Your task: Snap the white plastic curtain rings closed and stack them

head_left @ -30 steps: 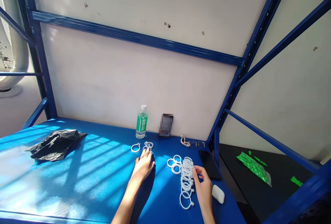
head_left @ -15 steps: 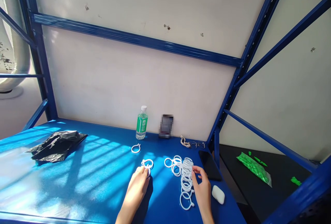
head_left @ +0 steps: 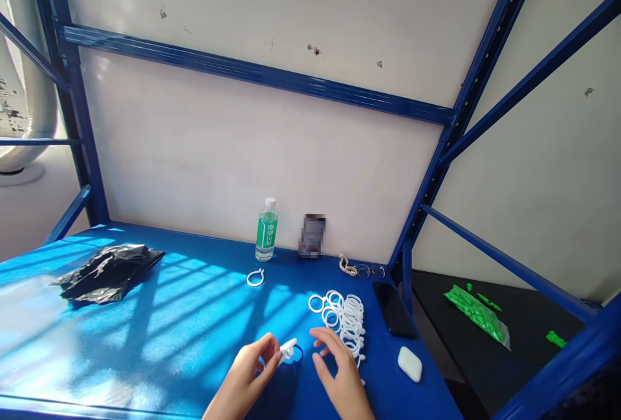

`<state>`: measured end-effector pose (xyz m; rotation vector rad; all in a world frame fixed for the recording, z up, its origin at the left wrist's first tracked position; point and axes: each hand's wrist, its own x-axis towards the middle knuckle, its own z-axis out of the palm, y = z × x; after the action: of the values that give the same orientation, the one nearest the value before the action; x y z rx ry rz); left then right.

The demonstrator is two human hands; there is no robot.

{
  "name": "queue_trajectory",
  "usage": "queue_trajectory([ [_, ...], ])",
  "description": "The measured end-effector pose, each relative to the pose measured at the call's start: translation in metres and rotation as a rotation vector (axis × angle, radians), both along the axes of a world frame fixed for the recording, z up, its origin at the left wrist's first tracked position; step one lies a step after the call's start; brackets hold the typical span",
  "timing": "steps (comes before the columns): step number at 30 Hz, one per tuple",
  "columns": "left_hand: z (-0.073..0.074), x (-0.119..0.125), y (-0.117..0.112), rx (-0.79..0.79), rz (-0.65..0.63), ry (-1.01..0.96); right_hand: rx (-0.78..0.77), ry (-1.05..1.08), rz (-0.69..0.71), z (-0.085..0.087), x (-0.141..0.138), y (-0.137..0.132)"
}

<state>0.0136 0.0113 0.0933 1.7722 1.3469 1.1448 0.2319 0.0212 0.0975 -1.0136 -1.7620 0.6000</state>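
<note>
My left hand (head_left: 250,371) is low at the front of the blue table (head_left: 160,336), its fingertips pinched on a white plastic ring (head_left: 288,347) held just above the surface. My right hand (head_left: 339,378) hovers beside it, fingers spread and curled, holding nothing, its fingertips close to that ring. Right behind the right hand lies a pile of several white rings (head_left: 344,320). One single white ring (head_left: 255,277) lies farther back, near the bottle.
A green-labelled water bottle (head_left: 266,230) and a small dark object (head_left: 311,235) stand against the wall. Glasses (head_left: 363,270), a black phone (head_left: 394,309) and a white earbud case (head_left: 410,364) lie at the right. A black plastic bag (head_left: 104,271) lies at the left.
My left hand drew back from the far rings toward me, carrying one ring. My right hand left the ring pile and moved left to meet it.
</note>
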Motion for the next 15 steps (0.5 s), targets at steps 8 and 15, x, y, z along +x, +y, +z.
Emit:
queue_trajectory([
  [8, 0.005, 0.008, 0.001, -0.12, -0.053, -0.264, -0.063, 0.009, 0.155, -0.023, -0.021, -0.006],
  [15, 0.013, 0.012, 0.004, -0.242, -0.058, -0.404, -0.052, 0.025, 0.124, -0.022, -0.018, -0.007],
])
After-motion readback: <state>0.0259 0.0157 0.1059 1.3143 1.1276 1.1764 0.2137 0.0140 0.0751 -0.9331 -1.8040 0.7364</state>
